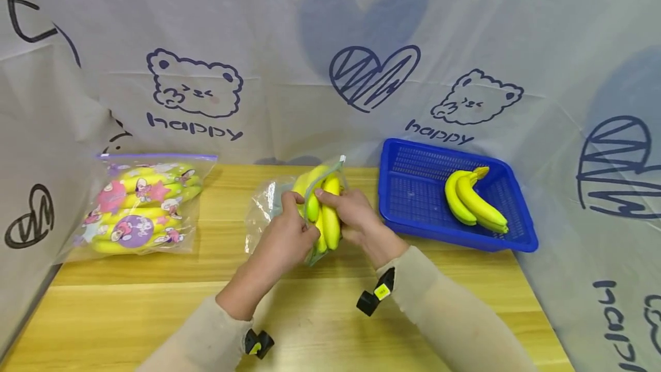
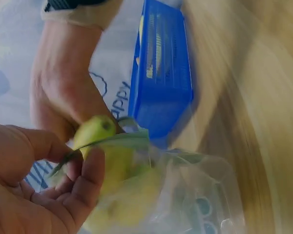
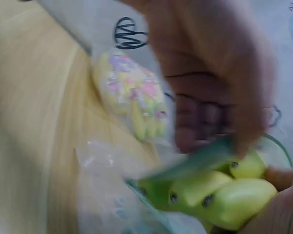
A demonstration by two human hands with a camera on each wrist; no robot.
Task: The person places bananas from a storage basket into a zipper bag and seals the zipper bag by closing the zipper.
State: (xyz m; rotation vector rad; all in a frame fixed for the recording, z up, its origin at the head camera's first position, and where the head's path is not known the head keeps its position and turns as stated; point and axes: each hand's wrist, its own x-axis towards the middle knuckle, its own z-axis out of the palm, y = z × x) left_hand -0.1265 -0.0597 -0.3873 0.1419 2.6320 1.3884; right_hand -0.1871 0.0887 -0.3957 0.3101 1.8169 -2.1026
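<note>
While my left hand (image 1: 286, 234) pinches the bag (image 1: 279, 211) mouth wide, my right hand (image 1: 356, 217), gripping the bananas (image 1: 326, 211), should push them toward ten o'clock.

Wooden table (image 1: 320, 326), printed bag of bananas (image 1: 139, 208) far left, clear zip bag (image 1: 279, 205) centre, blue basket (image 1: 413, 194) far right

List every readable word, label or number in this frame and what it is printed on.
"happy": on the backdrop sheet, under the left bear drawing.
"happy": on the same sheet, under the right bear drawing.
Lettering at the sheet's right edge: sideways and cut off, not readable.
Printed zip bag: cartoon figures only, no readable text.
</note>
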